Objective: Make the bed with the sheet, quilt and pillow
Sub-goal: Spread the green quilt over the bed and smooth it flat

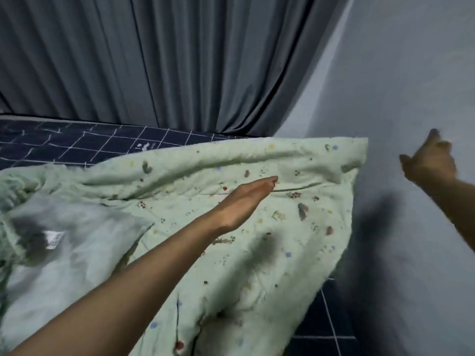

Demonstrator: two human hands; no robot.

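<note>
We see the right hand (428, 160) only as a smear against the wall, so we cannot tell how its fingers are set. The quilt (231, 227) covers most of the sheet (77, 145) and runs off the left and bottom edges. A small white label (54, 239) on the quilt's pale underside is too blurred to read. Both forearms are cut off by the frame.

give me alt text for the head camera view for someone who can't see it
A person's left hand stretches flat, palm down, over a rumpled pale green floral quilt on a bed with a navy grid-pattern sheet. The right hand, open and empty, is raised near the pale wall past the quilt's far corner. Grey curtains hang behind the bed.
</note>
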